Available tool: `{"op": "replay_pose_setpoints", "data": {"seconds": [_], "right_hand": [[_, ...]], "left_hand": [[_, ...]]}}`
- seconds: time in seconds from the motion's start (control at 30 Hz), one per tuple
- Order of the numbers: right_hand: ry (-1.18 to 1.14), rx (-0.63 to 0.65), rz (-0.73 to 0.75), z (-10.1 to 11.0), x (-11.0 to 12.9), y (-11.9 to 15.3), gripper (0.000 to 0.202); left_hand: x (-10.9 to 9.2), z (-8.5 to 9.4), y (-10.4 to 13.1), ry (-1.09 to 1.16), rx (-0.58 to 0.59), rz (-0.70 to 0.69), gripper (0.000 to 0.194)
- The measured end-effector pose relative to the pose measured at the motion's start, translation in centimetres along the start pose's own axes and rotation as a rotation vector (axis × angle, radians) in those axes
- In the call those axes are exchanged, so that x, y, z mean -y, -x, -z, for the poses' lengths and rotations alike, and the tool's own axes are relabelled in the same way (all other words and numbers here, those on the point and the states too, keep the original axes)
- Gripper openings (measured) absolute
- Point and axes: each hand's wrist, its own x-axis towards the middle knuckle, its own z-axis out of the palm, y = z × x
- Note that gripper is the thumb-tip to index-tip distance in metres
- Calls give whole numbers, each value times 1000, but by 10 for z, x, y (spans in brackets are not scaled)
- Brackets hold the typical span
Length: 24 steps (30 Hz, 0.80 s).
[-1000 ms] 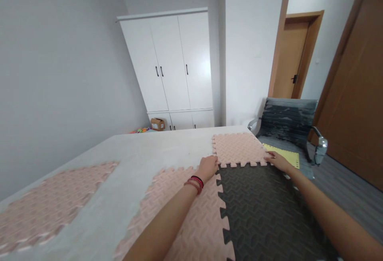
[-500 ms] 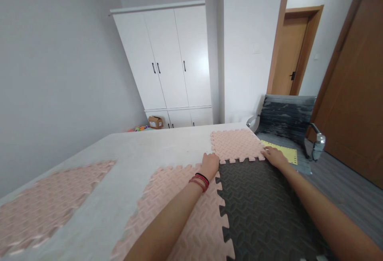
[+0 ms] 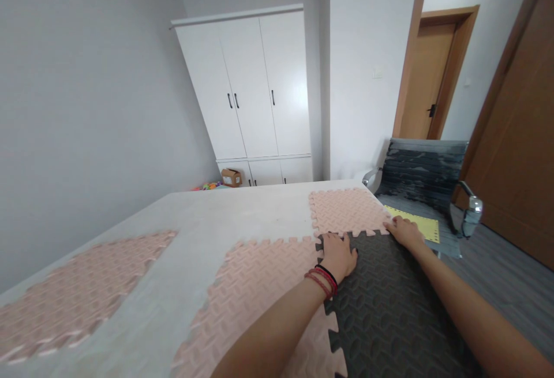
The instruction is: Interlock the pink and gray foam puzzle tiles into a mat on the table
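Note:
My left hand (image 3: 340, 254), with red and black bands at the wrist, lies open on a black foam mat (image 3: 385, 309). Its fingertips reach the seam with the farther pink foam mat (image 3: 350, 208). At that seam's right end, my right hand (image 3: 404, 232) rests with fingers stretched over the mats' edge and nothing lifted. The black mat's toothed left side runs along a nearer pink foam mat (image 3: 259, 285). My left hand and forearm hide part of that join.
A separate pink foam mat (image 3: 90, 291) lies on the left of the white table (image 3: 194, 222). Beyond the right edge stands a dark chair (image 3: 424, 173) with a yellow sheet (image 3: 422, 227) on its seat. A white cabinet (image 3: 255, 89) and a cardboard box (image 3: 232, 178) are behind.
My left hand has moved right and slightly nearer, from a closed fist at the mats' meeting corner to spread fingers on the black mat. My right hand stays at the seam's right end.

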Motion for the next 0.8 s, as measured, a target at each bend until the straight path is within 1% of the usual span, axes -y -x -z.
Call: {"op": "replay_pose_setpoints", "data": {"seconds": [0.13, 0.23, 0.3, 0.4, 0.47, 0.53, 0.6, 0.7, 0.73, 0.8], "right_hand": [[28, 26, -9, 7, 3, 5, 57], [71, 21, -15, 12, 9, 13, 54], [130, -18, 14, 14, 15, 21, 49], [217, -95, 86, 15, 28, 33, 40], [271, -149, 116, 17, 37, 41, 40], [328, -192, 154, 22, 45, 50, 43], [349, -195, 252, 29, 53, 59, 42], [282, -125, 510, 37, 65, 78, 42], [254, -96, 574, 37, 69, 84, 43], [221, -56, 624, 34, 78, 96, 42]], "left_hand": [[-15, 0, -5, -6, 36, 81, 62], [-19, -2, -6, -5, 37, 101, 61], [-20, -3, -7, -3, 35, 107, 64], [-24, -7, -8, -12, 42, 151, 72], [-29, -10, -9, -25, 56, 202, 75], [-34, -12, -10, -37, 72, 242, 74], [-38, -14, -10, -47, 79, 258, 73], [-43, -16, -11, -51, 83, 271, 74], [-44, -17, -12, -50, 86, 278, 73], [-45, -19, -13, -46, 94, 293, 72]]}}
